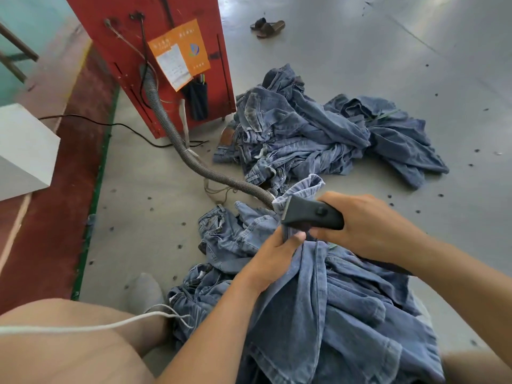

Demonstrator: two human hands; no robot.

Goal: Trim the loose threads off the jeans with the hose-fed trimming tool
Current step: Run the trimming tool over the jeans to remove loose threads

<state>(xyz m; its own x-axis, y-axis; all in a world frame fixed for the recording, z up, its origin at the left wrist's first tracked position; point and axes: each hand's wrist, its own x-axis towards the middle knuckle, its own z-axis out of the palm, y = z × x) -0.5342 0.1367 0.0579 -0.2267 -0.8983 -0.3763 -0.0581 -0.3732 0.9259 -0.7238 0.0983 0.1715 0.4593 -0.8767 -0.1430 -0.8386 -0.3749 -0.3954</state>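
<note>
Jeans [340, 300] bunched over the lap, one fold pinched up under the trimmer [310, 214].

Left hand [273, 259] is closed on that fold; right hand [368, 225] is wrapped around the trimmer's dark body, blade end touching the denim. The hose [177, 139] runs across the floor [360, 51] to a red cabinet [177, 45], beside a pile [318, 134] of more jeans.

No lettering can be read. The orange paper sheet [184, 48] stuck on the red metal cabinet [155, 37] carries pale characters and a blue-and-green emblem, all too blurred to make out; the white printed slip [174, 65] over it shows only faint illegible lines.
</note>
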